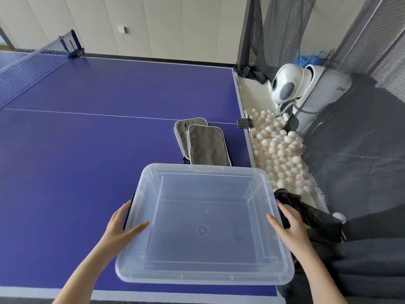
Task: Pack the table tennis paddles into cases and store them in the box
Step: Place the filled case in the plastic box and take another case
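Observation:
A clear, empty plastic box [206, 170] is at the near right corner of the blue table [87, 150], its right side past the table's edge. My left hand [122, 224] grips its left side at a black handle, thumb over the rim. My right hand [289, 224] grips the right side the same way. Just beyond the box two grey zipped paddle cases lie flat, the front case [208, 145] overlapping the back case [182, 132]. I see no loose paddle. Whether the box rests on the table or is lifted I cannot tell.
The table's net [28, 69] crosses at far left. Off the right edge, a white ball machine [287, 84] stands above a tray of several white balls [278, 148], all enclosed by dark catch netting [361, 150]. Black mesh [313, 218] bunches beside my right hand.

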Demonstrator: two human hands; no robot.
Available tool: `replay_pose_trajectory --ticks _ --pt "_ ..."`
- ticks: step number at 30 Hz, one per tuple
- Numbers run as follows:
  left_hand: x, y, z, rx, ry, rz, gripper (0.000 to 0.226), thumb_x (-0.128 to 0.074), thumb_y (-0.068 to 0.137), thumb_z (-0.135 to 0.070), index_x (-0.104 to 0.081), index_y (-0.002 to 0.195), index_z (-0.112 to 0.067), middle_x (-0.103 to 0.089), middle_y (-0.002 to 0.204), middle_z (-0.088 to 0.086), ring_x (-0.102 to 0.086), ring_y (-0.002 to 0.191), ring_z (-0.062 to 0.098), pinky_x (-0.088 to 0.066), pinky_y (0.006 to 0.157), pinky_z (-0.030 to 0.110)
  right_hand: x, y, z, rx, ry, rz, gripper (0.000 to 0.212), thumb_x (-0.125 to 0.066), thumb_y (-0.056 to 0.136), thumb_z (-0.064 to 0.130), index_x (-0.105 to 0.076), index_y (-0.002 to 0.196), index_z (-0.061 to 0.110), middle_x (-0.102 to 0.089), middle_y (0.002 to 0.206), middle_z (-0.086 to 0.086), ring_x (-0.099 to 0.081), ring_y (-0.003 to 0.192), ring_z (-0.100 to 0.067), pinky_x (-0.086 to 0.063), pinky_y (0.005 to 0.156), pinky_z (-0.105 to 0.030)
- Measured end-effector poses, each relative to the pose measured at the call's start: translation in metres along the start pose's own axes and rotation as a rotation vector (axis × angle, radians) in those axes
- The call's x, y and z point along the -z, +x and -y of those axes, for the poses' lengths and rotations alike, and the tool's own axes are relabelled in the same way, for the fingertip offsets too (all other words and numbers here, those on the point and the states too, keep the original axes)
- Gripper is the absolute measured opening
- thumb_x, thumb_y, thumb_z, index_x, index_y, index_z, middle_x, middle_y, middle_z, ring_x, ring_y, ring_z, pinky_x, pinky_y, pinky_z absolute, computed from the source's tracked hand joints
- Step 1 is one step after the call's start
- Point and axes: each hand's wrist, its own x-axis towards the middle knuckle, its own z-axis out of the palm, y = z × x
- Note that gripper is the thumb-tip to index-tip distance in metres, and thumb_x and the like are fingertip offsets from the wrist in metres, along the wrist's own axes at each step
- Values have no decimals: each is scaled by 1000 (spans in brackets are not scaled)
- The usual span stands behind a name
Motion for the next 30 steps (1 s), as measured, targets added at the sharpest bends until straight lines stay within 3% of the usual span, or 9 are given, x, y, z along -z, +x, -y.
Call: replay_pose_trajectory --ticks 3,7,11,15,18,21,24,26,30 --pt "-9 -3 0 -7 63 -7 83 -71 84 -33 -23 151 -27 -14 160 -4 -15 147 20 -21 117 50 -4 -3 -3 -21 -1 71 48 -64 89 25 -53 134 13 -40 146 -11 -33 138 -23 -27 116 -45" --pt "-14 -3 -2 -10 30 10 86 -69 85 -31 -15 153 -26 -3 162 -5 -3 149 18 -12 120 48 -9 -3 -1 -56 49 67 59 -66 88 29 -46 138 8 -39 148 -7 -34 138 -22 -27 116 -43" --pt "-14 -5 -3 -16 54 29 89 -68 86 -34 -10 153 -26 1 162 -5 0 150 19 -9 120 50 -10 -2 5 45 -20 37 48 -72 83 21 -56 124 2 -55 128 -15 -48 125 -31 -36 107 -51" --pt "-8 -9 -5 -19 25 40 92 -69 83 -38 -10 153 -30 1 161 -9 -1 150 20 -12 119 52 -6 -3 11 72 -16 53 47 -73 82 19 -57 124 5 -58 125 -11 -51 122 -27 -38 106 -49" --pt "-2 -12 -11 -35 -5 56 88 -73 77 -43 -22 149 -39 -17 159 -9 -20 146 20 -28 114 48 -1 -3 17 86 8 48 51 -73 82 22 -55 129 11 -54 131 -1 -47 127 -21 -35 110 -41" --pt "4 -13 -26 -88 -61 28 63 -74 65 -50 -43 119 -55 -56 124 -18 -55 115 8 -47 86 28 5 5 29 60 5 7 63 -73 82 27 -46 137 11 -46 132 5 -39 134 -19 -29 109 -29" --pt "11 -12 -40 -127 -113 2 56 -75 65 -47 -48 113 -53 -64 112 -15 -61 102 2 -48 78 24 10 13 46 74 60 24 67 -72 82 32 -43 140 14 -45 131 12 -38 133 -13 -27 109 -26" --pt "17 -12 -48 -142 -132 -15 52 -76 65 -45 -51 110 -51 -68 106 -14 -65 95 0 -48 73 21 12 19 59 81 82 48 61 -71 82 34 -48 136 16 -53 132 10 -48 126 -13 -34 108 -31" --pt "32 -17 -59 -180 -148 -68 50 -75 64 -44 -53 108 -45 -72 95 -16 -69 81 -1 -49 68 19 5 31 82 105 88 65 42 -72 82 32 -53 118 21 -61 104 6 -56 105 -14 -38 89 -24"
